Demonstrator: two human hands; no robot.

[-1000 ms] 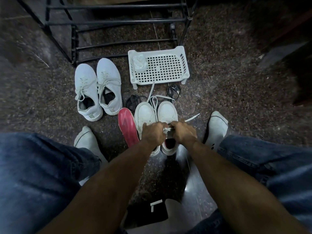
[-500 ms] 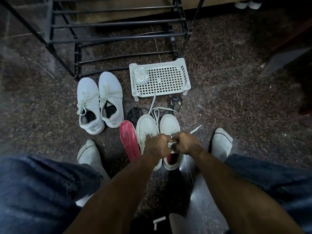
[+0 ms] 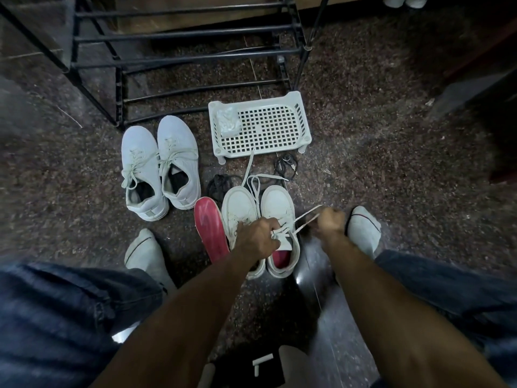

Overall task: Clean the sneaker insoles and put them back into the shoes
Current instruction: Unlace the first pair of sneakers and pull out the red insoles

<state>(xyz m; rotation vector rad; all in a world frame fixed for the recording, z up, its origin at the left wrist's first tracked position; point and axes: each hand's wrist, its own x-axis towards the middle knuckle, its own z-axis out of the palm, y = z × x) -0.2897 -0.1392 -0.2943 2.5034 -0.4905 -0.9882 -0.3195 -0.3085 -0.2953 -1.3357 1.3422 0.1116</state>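
Observation:
Two white leather sneakers stand side by side on the floor in front of me. The right sneaker (image 3: 279, 208) has a red insole (image 3: 280, 259) inside it. My left hand (image 3: 258, 237) grips that shoe's tongue and lacing. My right hand (image 3: 331, 221) is a fist round its white lace (image 3: 306, 219), drawn taut out to the right. The left sneaker (image 3: 237, 208) sits partly under my left hand. A second red insole (image 3: 209, 229) lies loose on the floor just left of it.
A pair of pale grey knit sneakers (image 3: 161, 166) stands at the left. A white perforated plastic tray (image 3: 261, 127) holding a crumpled cloth (image 3: 228, 122) is behind the shoes. Dark laces (image 3: 285, 166) lie on the floor. A black metal shoe rack (image 3: 181, 51) rises behind. My socked feet (image 3: 363, 231) flank the shoes.
My right hand has moved away to the right from the shoe, pulling the white lace out taut. My left hand stays on the shoe's tongue. The camera has tilted up slightly.

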